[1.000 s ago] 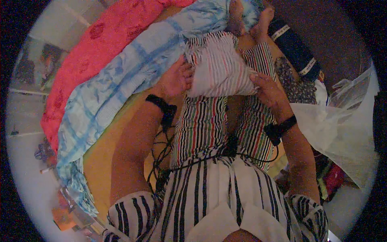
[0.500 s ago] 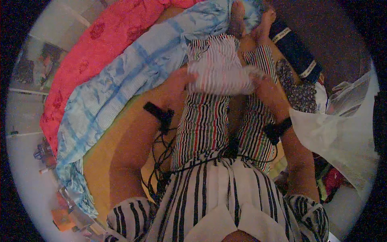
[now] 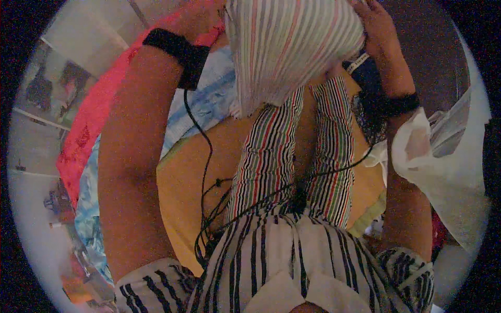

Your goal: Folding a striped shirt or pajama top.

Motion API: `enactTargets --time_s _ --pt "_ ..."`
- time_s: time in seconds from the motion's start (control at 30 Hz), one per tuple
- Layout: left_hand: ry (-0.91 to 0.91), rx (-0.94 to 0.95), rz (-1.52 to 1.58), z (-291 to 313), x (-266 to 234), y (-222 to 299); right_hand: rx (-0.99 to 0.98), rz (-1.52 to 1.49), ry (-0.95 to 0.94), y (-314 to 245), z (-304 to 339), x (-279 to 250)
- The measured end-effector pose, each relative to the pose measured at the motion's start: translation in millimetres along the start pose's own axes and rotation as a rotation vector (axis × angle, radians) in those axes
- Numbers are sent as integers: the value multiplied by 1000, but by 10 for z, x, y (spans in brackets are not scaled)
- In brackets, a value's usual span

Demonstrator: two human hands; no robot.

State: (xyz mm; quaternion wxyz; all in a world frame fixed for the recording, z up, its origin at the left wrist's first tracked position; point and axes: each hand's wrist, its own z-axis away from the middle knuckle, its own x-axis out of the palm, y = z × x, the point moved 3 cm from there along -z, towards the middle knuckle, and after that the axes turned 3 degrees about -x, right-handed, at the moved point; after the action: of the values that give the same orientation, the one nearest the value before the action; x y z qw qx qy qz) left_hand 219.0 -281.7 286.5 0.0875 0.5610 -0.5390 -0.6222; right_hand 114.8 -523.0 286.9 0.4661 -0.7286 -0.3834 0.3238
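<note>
A pale cloth with red and grey stripes (image 3: 292,47) hangs stretched between my two hands, lifted above my legs at the top of the view. My left hand (image 3: 206,16) grips its upper left side, its fingers partly cut off by the picture's edge. At the upper right corner, my right hand (image 3: 380,28) pinches the cloth's edge. The fabric hangs down to a slanting lower edge over my striped trousers (image 3: 269,151) and hides my feet. Each wrist wears a black band; a black cable (image 3: 209,151) runs from the left one.
A red-pink cloth (image 3: 83,138) and a blue and white cloth (image 3: 195,107) lie to the left on a yellow-orange mat (image 3: 182,177). At the right are a white plastic bag (image 3: 443,151) and a dark navy item (image 3: 365,78). Black cables cross my lap.
Both hands have risen away from my lap and moved slightly apart. The cloth, blurred and low over my legs before, is now raised and spread out between them.
</note>
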Motion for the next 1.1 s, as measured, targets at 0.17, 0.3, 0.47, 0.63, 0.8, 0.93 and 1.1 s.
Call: enactTargets --time_s 0.17,0.3,0.47,0.63,0.8,0.93,1.1 --pt "2 -60 -365 -25 -153 231 98 -208 -166 1 -157 -117" --pt "71 -201 661 -48 -63 145 204 -207 -141 149 -175 -154" --pt "-1 -129 546 80 -85 380 246 -396 -194 226 -172 -281" --pt "101 201 -286 138 -161 436 220 -444 -393 444 -368 -345" --pt "-28 -76 875 238 80 272 298 -603 -463 408 -102 -230" --pt "-99 -170 1215 325 78 51 419 -927 -441 374 266 -59" --pt "201 336 577 1109 405 1 357 -1126 -608 283 851 89"
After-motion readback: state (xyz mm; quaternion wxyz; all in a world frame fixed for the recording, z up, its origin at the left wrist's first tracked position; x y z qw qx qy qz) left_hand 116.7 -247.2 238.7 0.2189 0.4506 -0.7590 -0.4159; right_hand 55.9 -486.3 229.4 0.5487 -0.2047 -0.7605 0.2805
